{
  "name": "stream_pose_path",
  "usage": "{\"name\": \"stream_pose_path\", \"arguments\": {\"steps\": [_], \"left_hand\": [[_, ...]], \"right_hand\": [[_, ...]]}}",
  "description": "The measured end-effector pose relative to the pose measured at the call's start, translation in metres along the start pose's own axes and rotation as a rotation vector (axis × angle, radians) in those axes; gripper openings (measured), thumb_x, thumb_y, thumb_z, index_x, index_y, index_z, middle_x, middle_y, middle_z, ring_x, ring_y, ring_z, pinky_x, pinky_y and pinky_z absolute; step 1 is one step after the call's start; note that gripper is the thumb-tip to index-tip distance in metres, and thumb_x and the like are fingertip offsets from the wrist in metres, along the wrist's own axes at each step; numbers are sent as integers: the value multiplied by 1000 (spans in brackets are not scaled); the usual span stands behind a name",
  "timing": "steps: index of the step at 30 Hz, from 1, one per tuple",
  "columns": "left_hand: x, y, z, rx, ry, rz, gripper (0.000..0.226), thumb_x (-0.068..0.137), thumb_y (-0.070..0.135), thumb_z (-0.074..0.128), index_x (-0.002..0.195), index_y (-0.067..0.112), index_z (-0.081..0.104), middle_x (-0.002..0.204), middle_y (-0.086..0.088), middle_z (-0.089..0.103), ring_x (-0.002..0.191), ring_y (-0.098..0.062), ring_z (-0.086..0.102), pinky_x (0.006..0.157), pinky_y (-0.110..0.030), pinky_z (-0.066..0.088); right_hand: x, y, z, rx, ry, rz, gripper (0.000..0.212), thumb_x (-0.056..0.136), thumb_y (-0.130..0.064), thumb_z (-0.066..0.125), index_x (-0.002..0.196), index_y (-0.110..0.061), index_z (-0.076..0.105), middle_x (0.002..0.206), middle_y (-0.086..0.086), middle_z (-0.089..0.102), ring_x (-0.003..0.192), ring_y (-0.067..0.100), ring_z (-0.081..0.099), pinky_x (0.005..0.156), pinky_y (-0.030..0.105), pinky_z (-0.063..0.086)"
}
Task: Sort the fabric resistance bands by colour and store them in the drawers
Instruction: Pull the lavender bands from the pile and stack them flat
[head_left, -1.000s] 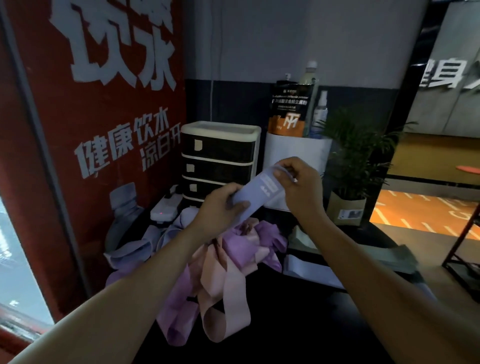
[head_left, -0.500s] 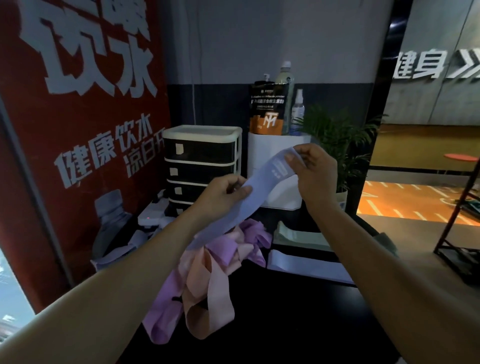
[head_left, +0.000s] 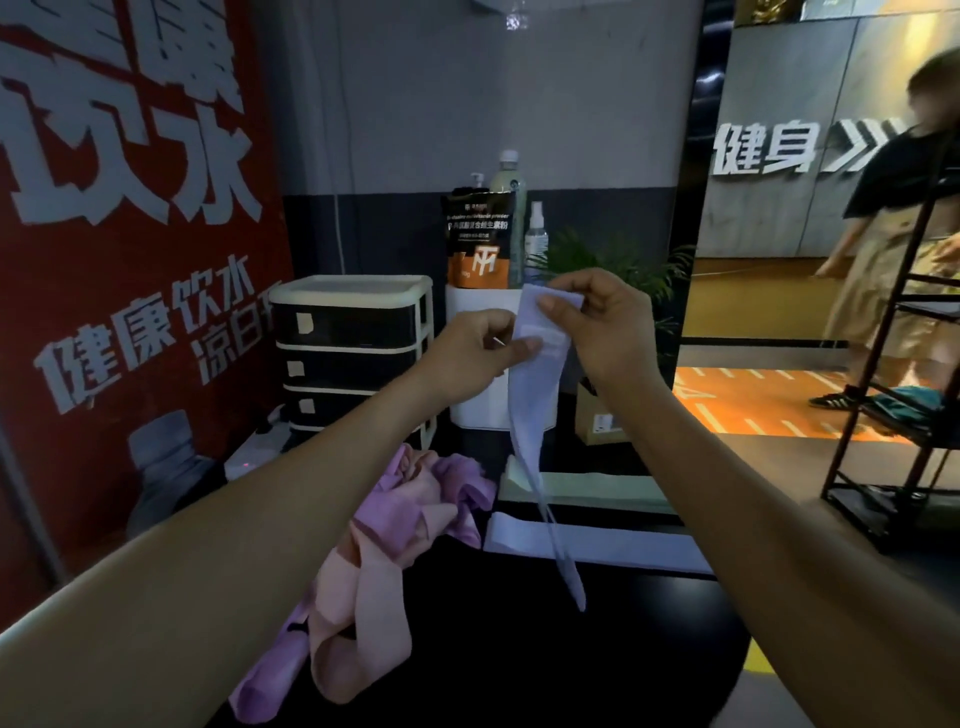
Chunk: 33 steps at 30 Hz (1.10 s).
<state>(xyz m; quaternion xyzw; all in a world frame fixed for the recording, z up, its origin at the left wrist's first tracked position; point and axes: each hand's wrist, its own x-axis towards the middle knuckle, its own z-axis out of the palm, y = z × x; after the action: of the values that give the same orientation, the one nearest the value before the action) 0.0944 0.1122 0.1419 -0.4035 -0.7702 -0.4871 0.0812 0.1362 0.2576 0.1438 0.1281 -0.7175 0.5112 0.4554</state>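
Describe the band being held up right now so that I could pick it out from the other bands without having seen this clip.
Start at the black-fronted drawer unit against the red wall; just right of it both hands are raised. The left hand and right hand pinch the top of a pale lavender band that hangs down. It alone is in the air; the pink and purple bands lie heaped on the table.

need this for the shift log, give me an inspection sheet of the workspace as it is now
surface: black tabletop, dim light
job's things: lavender band hangs from both hands; pink and purple bands heaped; lavender band lying flat; pale green band behind it; drawer unit, drawers closed
clutter: pouch, bottles, plant
hands: left hand and right hand pinch the band's top
cables: wall cable
surroundings: red poster, metal rack, person beyond
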Motion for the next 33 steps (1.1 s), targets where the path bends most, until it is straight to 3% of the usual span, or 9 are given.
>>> {"name": "stream_pose_path", "arguments": {"steps": [6, 8, 11, 14, 17, 22, 25, 27, 33], "left_hand": [[-4, 2, 27, -127, -53, -66, 11, 90, 12, 59, 100, 9, 61, 92, 0, 64, 90, -18, 60, 82, -33, 50], [-8, -2, 35, -106, -120, -125, 18, 88, 12, 62, 105, 9, 59, 100, -1, 64, 96, -18, 59, 88, -35, 49], [-15, -25, 45, -85, -301, -254, 37, 82, 16, 70, 115, 9, 55, 115, -7, 62, 104, -21, 59, 92, -40, 48], [-26, -46, 54, -16, -399, -283, 35, 72, 22, 76, 100, 11, 58, 101, -7, 60, 89, -17, 55, 80, -36, 42], [-36, -61, 59, 129, -463, -300, 19, 76, 11, 72, 87, 18, 58, 89, 0, 60, 80, -13, 52, 71, -29, 39], [-52, -92, 54, 356, -546, -392, 22, 81, 16, 66, 68, 21, 49, 67, 6, 44, 59, -7, 40, 49, -14, 29], [-58, -105, 49, 328, -463, -488, 6, 84, 15, 63, 83, 11, 60, 75, -1, 51, 62, -9, 45, 48, -12, 36], [-58, -111, 49, 248, -335, -545, 9, 86, 13, 62, 87, 6, 58, 73, -5, 49, 59, -11, 45, 51, -16, 38], [-57, -129, 76, -175, 87, -709, 25, 87, -1, 62, 66, 10, 54, 44, 2, 47, 36, -5, 41, 37, -14, 36]], "right_hand": [[-6, 12, -17, -16, 54, 81, 5, 84, -3, 65, 80, -6, 63, 73, -5, 59, 65, -2, 54, 61, 11, 44], [-7, 16, -24, 6, 137, 142, 13, 84, -3, 65, 75, -11, 60, 71, -3, 58, 66, 11, 52, 61, 20, 44], [-9, 25, -38, 45, 259, 255, 17, 84, -4, 65, 72, -16, 59, 68, -2, 57, 63, 13, 50, 59, 23, 42], [-15, 42, -56, 28, 359, 361, 12, 84, -8, 66, 75, -15, 61, 70, 1, 58, 65, 14, 51, 60, 25, 41], [-26, 61, -73, -9, 439, 457, 10, 83, -9, 66, 75, -14, 62, 71, 2, 58, 68, 17, 51, 64, 29, 40], [-54, 90, -98, -44, 510, 587, 12, 83, -8, 64, 72, -10, 59, 72, 7, 57, 71, 21, 51, 63, 30, 39], [-70, 105, -113, -64, 541, 649, 5, 84, -7, 65, 83, -6, 60, 75, 10, 57, 76, 23, 52, 65, 32, 43], [-83, 118, -122, -111, 506, 725, 10, 85, -14, 66, 83, -6, 61, 75, 10, 57, 72, 24, 53, 67, 34, 43], [-114, 157, -148, -344, 328, 851, 14, 84, -18, 66, 87, -4, 66, 85, 14, 63, 80, 29, 57, 68, 35, 44]]}}
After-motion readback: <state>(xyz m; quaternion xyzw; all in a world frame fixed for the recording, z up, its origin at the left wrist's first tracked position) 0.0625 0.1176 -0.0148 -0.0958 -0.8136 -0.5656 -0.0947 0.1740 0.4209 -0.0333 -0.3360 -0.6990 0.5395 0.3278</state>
